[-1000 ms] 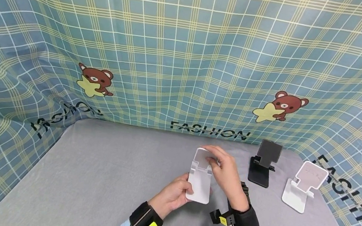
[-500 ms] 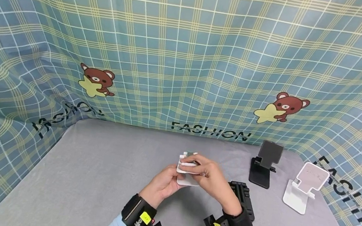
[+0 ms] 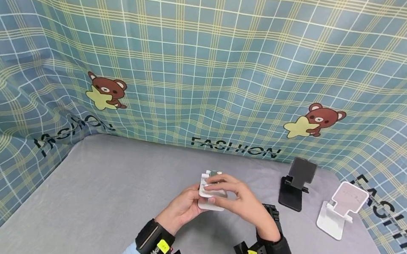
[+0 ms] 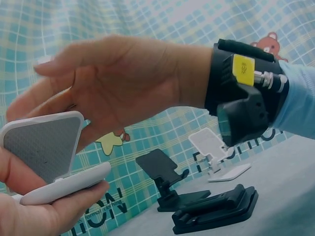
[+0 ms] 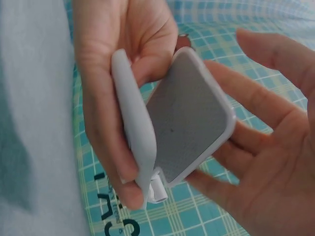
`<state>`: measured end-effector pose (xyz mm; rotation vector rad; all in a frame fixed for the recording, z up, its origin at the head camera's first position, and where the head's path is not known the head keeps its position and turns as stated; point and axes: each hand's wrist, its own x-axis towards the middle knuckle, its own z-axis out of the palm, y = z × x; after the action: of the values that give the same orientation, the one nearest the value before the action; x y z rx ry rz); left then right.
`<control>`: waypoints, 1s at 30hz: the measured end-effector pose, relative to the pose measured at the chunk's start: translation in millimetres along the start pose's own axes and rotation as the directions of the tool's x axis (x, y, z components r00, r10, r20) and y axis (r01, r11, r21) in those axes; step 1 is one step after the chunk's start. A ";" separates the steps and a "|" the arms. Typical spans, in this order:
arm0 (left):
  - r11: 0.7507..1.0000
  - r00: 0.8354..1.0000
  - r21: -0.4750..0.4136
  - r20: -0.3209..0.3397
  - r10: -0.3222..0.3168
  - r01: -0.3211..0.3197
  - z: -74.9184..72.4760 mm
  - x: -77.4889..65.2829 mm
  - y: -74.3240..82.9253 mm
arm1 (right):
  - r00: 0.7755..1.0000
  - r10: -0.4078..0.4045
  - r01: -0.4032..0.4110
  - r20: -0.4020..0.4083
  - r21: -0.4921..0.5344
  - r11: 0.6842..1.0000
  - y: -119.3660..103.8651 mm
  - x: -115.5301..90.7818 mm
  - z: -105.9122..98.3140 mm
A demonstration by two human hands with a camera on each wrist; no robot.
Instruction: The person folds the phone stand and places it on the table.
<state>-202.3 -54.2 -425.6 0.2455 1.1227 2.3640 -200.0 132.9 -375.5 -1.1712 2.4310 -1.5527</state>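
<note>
A white phone stand [image 3: 211, 204] with a grey pad is held above the table, partly folded so that its two plates form a V. My left hand [image 3: 182, 205] grips the base plate, thumb inside the fold and fingers underneath, as the left wrist view shows. The right hand [image 3: 242, 196] is at the raised plate. In the right wrist view its extended fingers [image 5: 256, 101] lie behind the padded plate [image 5: 189, 118], and the thumb stands apart from it. Part of the hinge [image 5: 157, 189] shows at the bottom of the V.
At the right stand an unfolded black phone stand [image 3: 302, 174] and an unfolded white one [image 3: 350, 200]. A folded black phone stand [image 4: 216, 211] lies nearer, partly hidden behind the right wrist in the head view. A checked cloth [image 3: 209, 80] rises behind the grey table [image 3: 110, 192].
The held stand went from unfolded to partly folded and moved left. Since half a second ago, the right fingers have spread and loosened on the upper plate; the left hand keeps its grip.
</note>
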 end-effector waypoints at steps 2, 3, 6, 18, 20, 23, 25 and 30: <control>1.000 1.000 0.008 -0.004 0.008 -0.008 -0.8 0.2 1.1 | 0.998 0.032 -0.031 -0.054 0.009 0.999 -1.9 -0.1 -1.8; 1.000 1.000 0.014 -0.006 0.011 -0.011 -1.0 0.3 1.7 | 0.994 0.066 -0.065 -0.082 0.015 0.998 -2.4 -0.2 -2.8; 1.000 1.000 0.016 -0.005 0.022 -0.022 -1.4 1.1 2.8 | 0.963 0.236 -0.228 -0.130 0.078 0.971 0.5 0.3 -5.4; 1.000 1.000 0.019 0.014 0.025 -0.025 -3.4 2.2 0.4 | 0.840 0.506 -0.521 0.194 0.544 0.657 42.9 8.5 5.7; 0.999 1.000 0.029 0.006 0.026 -0.026 -3.5 2.4 -0.3 | 0.838 0.504 -0.525 0.210 0.561 0.639 44.2 8.3 5.1; 0.999 1.000 0.044 -0.004 0.027 -0.026 -3.4 2.2 -1.4 | 0.836 0.508 -0.521 0.208 0.590 0.617 45.9 7.7 3.8; 0.997 1.000 0.072 -0.010 0.025 -0.024 -3.8 2.2 -1.9 | 0.837 0.506 -0.517 0.208 0.605 0.606 46.5 7.6 3.4; 0.972 0.998 0.233 -0.055 -0.005 0.017 -8.8 2.2 -1.1 | 0.840 0.504 -0.511 0.198 0.600 0.616 47.5 7.4 2.3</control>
<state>-207.0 -58.4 -432.2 0.2576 1.4264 2.2391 -231.6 137.1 -411.6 -0.3084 1.7148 -1.8843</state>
